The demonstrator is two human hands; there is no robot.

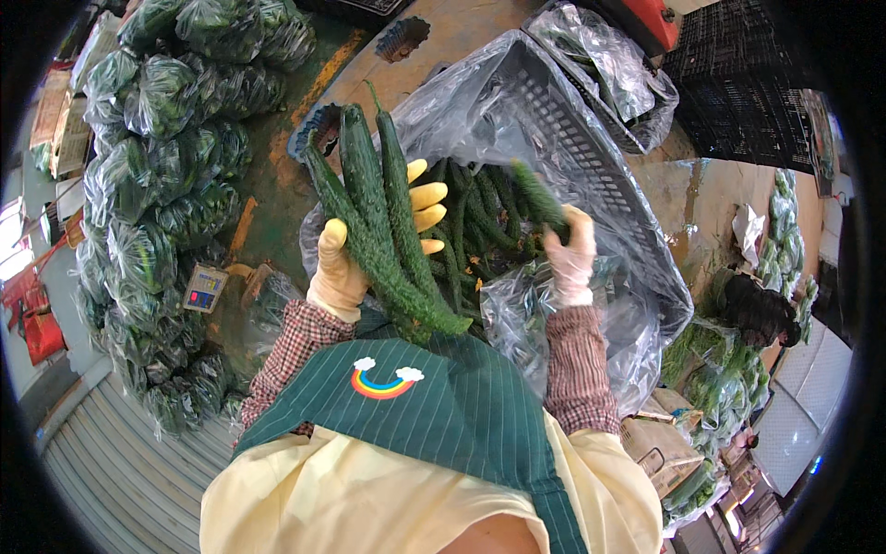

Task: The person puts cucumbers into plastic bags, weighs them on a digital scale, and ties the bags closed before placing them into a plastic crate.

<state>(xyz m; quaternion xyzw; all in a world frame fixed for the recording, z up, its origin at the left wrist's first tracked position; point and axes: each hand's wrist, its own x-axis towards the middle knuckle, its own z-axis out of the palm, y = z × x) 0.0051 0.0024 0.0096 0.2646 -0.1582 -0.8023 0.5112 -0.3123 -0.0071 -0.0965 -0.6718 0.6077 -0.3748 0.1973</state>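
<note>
Three long, bumpy green cucumbers rest in my left hand, which wears a pale yellow glove; its thumb lies on one side of them and its fingers show on the other. My right hand, in a whitish glove, grips one more cucumber, blurred, above the crate. Below and between the hands, many cucumbers, some with small yellow blossoms, lie in a black plastic crate lined with clear plastic film. A fold of the film lies beside my right wrist.
Clear bags of green vegetables are piled at the left, with a small scale display beside them. Another film-lined crate adjoins the first. Black crates are stacked at upper right. A dark-haired person is at far right among greens.
</note>
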